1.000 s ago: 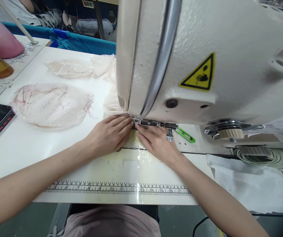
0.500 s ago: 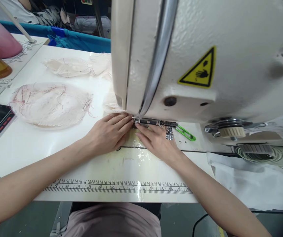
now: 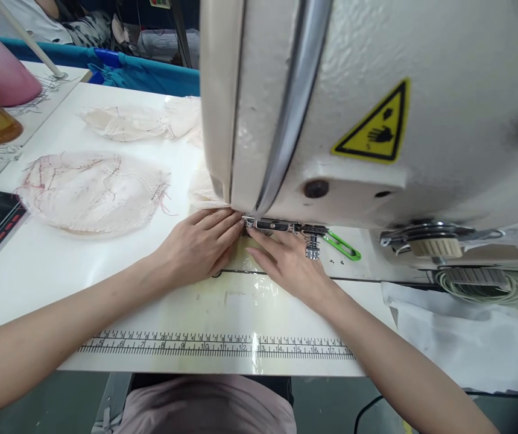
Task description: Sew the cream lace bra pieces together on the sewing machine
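Cream lace fabric piece (image 3: 202, 191) lies at metal presser foot (image 3: 250, 222) of white sewing machine (image 3: 331, 90); left hand (image 3: 199, 244) and right hand (image 3: 292, 265) press flat, fingers open, grasping nothing, positions unchanged.

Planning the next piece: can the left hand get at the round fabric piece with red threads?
Probably yes. The left hand lies flat by the presser foot, and only open table separates it from the round fabric piece on its left.
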`<action>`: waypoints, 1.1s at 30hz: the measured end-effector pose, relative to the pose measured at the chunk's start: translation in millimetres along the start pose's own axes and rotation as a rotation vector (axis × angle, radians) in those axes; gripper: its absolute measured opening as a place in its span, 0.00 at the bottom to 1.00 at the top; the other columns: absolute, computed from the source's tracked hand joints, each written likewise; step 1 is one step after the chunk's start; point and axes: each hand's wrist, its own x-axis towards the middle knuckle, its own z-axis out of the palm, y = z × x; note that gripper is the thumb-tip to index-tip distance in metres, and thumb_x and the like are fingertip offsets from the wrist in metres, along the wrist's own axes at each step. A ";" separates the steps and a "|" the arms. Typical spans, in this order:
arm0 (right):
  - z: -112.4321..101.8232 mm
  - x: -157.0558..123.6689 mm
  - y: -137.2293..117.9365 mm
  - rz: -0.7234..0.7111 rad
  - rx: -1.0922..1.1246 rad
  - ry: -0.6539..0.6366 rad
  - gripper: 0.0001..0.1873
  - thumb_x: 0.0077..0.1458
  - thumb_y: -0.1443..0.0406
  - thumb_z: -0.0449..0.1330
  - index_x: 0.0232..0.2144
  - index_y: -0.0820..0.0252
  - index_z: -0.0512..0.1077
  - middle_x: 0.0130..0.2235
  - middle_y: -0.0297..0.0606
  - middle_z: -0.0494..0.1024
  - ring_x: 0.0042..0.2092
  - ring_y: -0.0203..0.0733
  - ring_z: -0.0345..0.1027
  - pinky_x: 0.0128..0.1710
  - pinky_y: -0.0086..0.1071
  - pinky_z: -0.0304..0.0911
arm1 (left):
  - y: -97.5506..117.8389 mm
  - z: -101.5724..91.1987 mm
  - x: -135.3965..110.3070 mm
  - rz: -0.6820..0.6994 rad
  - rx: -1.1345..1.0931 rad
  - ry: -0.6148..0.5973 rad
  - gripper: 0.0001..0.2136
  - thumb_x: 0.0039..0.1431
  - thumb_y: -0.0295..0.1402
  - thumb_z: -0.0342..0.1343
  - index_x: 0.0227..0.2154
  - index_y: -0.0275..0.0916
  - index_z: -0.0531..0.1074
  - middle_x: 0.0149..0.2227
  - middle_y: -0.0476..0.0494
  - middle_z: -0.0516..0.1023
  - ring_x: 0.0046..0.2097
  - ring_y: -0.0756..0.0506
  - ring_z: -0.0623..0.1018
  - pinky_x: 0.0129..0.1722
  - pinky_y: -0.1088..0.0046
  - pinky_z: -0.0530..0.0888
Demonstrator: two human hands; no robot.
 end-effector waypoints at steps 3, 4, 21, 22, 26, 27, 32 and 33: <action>-1.0 0.5 -0.9 -0.002 -0.011 0.012 0.20 0.67 0.56 0.48 0.51 0.57 0.72 0.44 0.42 0.77 0.49 0.46 0.70 0.50 0.42 0.65 | 0.4 -0.5 -0.4 0.007 0.025 -0.012 0.18 0.65 0.32 0.45 0.52 0.28 0.70 0.51 0.33 0.77 0.56 0.38 0.74 0.55 0.61 0.71; -1.3 0.3 -1.6 -0.003 -0.023 0.012 0.20 0.67 0.56 0.47 0.50 0.57 0.73 0.43 0.42 0.77 0.48 0.46 0.70 0.50 0.42 0.65 | 0.7 -0.7 -0.4 0.010 0.034 -0.014 0.18 0.65 0.32 0.44 0.52 0.28 0.70 0.52 0.33 0.77 0.56 0.38 0.74 0.55 0.61 0.71; -0.4 -2.6 -4.6 -0.009 -0.223 0.054 0.19 0.65 0.56 0.52 0.53 0.55 0.71 0.38 0.40 0.79 0.39 0.44 0.72 0.43 0.40 0.64 | 3.9 -0.9 -0.4 -0.047 0.002 -0.029 0.17 0.66 0.32 0.43 0.51 0.30 0.71 0.53 0.34 0.76 0.59 0.38 0.71 0.57 0.61 0.69; -1.0 -2.3 -3.4 -0.002 -0.220 0.067 0.18 0.65 0.56 0.52 0.52 0.55 0.71 0.37 0.40 0.79 0.39 0.45 0.72 0.43 0.39 0.64 | 3.5 -0.8 -0.5 -0.049 -0.009 -0.031 0.17 0.66 0.32 0.44 0.51 0.31 0.71 0.54 0.34 0.75 0.60 0.38 0.71 0.57 0.61 0.69; 1.2 -1.9 4.8 0.040 -0.177 0.094 0.16 0.64 0.57 0.53 0.50 0.55 0.72 0.39 0.40 0.81 0.43 0.45 0.72 0.41 0.36 0.62 | 2.1 0.0 -0.9 -0.051 -0.043 -0.015 0.17 0.65 0.32 0.46 0.52 0.30 0.71 0.53 0.33 0.76 0.59 0.37 0.71 0.57 0.60 0.69; 2.7 -2.1 7.0 0.047 -0.163 0.095 0.15 0.64 0.57 0.54 0.49 0.55 0.71 0.39 0.39 0.81 0.43 0.45 0.72 0.42 0.37 0.62 | 2.1 0.2 -1.3 -0.051 -0.043 -0.009 0.17 0.65 0.32 0.46 0.52 0.30 0.71 0.52 0.33 0.76 0.59 0.37 0.72 0.57 0.59 0.69; 8.3 -2.9 14.0 0.107 -0.095 0.106 0.15 0.65 0.58 0.51 0.47 0.57 0.72 0.39 0.43 0.80 0.42 0.48 0.73 0.43 0.41 0.63 | 0.6 -1.7 -4.0 -0.023 0.018 0.063 0.17 0.66 0.33 0.47 0.51 0.29 0.71 0.50 0.34 0.77 0.56 0.38 0.73 0.53 0.61 0.71; 8.4 -3.1 15.1 0.119 -0.082 0.097 0.16 0.66 0.58 0.49 0.47 0.57 0.72 0.38 0.43 0.80 0.41 0.48 0.73 0.43 0.42 0.64 | -1.3 -3.2 -3.7 -0.041 0.026 0.073 0.17 0.67 0.34 0.47 0.52 0.29 0.71 0.50 0.35 0.77 0.54 0.38 0.74 0.51 0.62 0.72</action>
